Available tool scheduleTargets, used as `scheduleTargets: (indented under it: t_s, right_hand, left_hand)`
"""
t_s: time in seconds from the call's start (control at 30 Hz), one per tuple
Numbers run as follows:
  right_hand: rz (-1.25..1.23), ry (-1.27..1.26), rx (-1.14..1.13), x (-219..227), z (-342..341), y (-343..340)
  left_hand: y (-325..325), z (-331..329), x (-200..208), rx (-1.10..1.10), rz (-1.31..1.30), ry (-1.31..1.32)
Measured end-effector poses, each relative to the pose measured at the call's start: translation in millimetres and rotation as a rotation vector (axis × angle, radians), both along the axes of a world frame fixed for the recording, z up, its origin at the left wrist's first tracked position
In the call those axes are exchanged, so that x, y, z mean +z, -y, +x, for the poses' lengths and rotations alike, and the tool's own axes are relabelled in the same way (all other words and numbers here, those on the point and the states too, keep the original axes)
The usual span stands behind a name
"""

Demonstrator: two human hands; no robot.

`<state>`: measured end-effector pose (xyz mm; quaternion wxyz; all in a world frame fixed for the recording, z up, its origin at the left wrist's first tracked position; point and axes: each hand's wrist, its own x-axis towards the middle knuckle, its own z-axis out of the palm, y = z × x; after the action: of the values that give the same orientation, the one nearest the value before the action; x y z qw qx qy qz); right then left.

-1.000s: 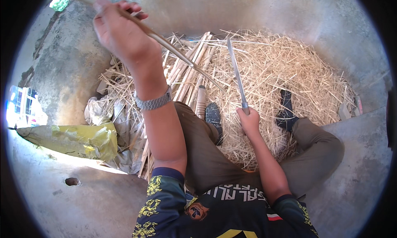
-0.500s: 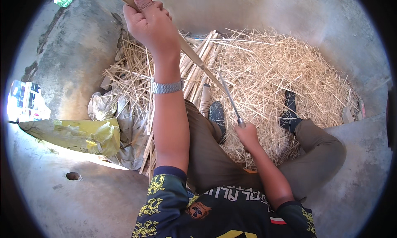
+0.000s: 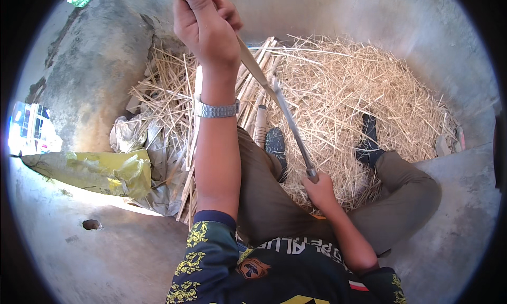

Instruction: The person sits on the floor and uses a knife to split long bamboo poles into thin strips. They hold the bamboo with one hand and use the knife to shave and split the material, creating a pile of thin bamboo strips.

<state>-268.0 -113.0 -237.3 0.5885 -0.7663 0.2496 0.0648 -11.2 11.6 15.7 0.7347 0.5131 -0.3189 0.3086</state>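
My left hand [image 3: 208,32], raised at the top of the view, is closed around a long pale bamboo strip [image 3: 252,65]. The strip slants down to the right, its lower end close to the blade. In my right hand [image 3: 320,191], low over the shavings, is the handle of a long narrow knife [image 3: 297,130], its blade pointing up and away from me. The blade's far part meets or overlaps the strip's lower end; whether it cuts into the wood I cannot tell. A silver watch [image 3: 217,110] circles my left wrist.
A large heap of shavings [image 3: 338,82] spreads between my legs and beyond. Thicker split sticks [image 3: 245,103] and thin strips [image 3: 171,87] lie left of it. A yellow sack [image 3: 124,172] rests at the left. Grey concrete walls [image 3: 103,61] curve around, and my dark-shod feet sit in the shavings.
My left hand has shifted a little to the right with the strip. The knife has drawn slightly toward me, and its blade has turned to show more of its flat side.
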Motion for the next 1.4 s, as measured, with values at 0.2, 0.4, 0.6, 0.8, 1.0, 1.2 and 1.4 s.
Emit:
scheduleTargets:
  t_s: [0.2, 0.4, 0.6, 0.8, 1.0, 1.2, 1.4]
  right_hand:
    - [-0.085, 0.226, -0.104, 40, 7, 15]
    - [0.079, 0.340, -0.104, -4, 13, -8]
    - [-0.058, 0.098, -0.033, -14, 17, 0]
    - [0.107, 0.344, -0.156, 23, 7, -8]
    - [-0.017, 0.068, 0.035, -4, 15, -6]
    - [0.047, 0.359, -0.130, 37, 16, -6]
    - [-0.136, 0.043, 0.105, 0, 24, -1]
  left_hand:
    - [-2, -8, 6, 0.020, -0.008, -0.008]
    - [8, -4, 4, 0.128, -0.033, -0.024]
    - [15, -20, 4, 0.175, -0.035, -0.044]
    - [14, -17, 2, 0.248, -0.055, -0.004]
    - [9, -10, -2, 0.309, -0.045, 0.011]
    - [-1, -7, 0, 0.225, -0.068, -0.029]
    - [7, -10, -2, 0.256, -0.027, -0.021]
